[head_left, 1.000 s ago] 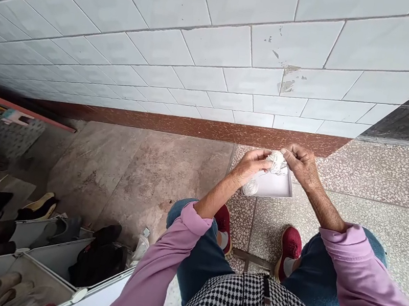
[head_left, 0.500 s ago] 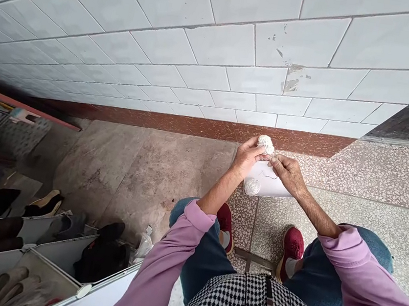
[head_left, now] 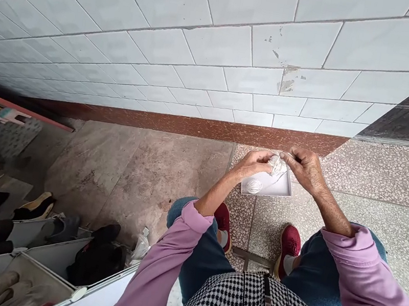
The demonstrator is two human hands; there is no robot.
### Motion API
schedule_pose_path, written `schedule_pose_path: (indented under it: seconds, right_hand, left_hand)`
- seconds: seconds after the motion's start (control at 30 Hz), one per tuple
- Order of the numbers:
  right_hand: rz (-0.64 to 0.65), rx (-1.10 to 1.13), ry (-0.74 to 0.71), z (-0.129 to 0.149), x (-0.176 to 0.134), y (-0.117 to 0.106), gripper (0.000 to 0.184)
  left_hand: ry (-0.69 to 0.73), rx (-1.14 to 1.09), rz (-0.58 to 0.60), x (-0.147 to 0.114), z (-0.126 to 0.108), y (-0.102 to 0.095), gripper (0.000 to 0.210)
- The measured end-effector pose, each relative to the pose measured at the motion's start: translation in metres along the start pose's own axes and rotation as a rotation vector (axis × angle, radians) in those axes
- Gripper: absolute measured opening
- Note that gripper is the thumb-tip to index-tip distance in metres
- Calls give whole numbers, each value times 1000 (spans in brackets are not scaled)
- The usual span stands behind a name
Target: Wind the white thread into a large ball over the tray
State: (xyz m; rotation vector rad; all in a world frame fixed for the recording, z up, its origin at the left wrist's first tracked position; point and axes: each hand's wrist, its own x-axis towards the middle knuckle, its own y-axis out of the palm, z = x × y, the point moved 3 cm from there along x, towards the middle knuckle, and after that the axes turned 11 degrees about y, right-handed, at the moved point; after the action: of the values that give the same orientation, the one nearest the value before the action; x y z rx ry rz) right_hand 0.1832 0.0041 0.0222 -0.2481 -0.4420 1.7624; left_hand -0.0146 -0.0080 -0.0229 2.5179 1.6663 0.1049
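A small ball of white yarn is gripped by my left hand, whose fingers and thumb hold it from the left. Close against its right side is my right hand, thumb and fingers pinched together on the yarn strand. A thin strand runs down from the ball. Below both hands a shallow white box lies on the floor in front of my feet. In its left corner rests a second ball of white yarn.
A white tiled wall with a red-brown base stands just beyond the hands. At lower left, open compartments hold shoes, with a clear plastic bag beside them. Red shoes flank the floor below the box.
Both hands and the held yarn ball have shifted right and slightly down. My right hand has risen to the ball's upper right side, and more of the box shows.
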Motion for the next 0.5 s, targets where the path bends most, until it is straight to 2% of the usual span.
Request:
schedule_pose_path:
  seconds: [0.1,0.23,0.37,0.5]
  right_hand:
    - [-51,95,6,-6,6,-3,67]
    - [19,289,82,-11,10,13,50]
    - [55,359,147,-12,9,27,40]
    - [140,302,109,-9,5,34,38]
  left_hand:
    - [8,-135,50,-4,-5,4,50]
    - [10,-262,-8,-4,-8,6,56]
    - [31,-361,-134,-1,-7,5,60]
    - [69,-418,-293,3,-5,-2,62]
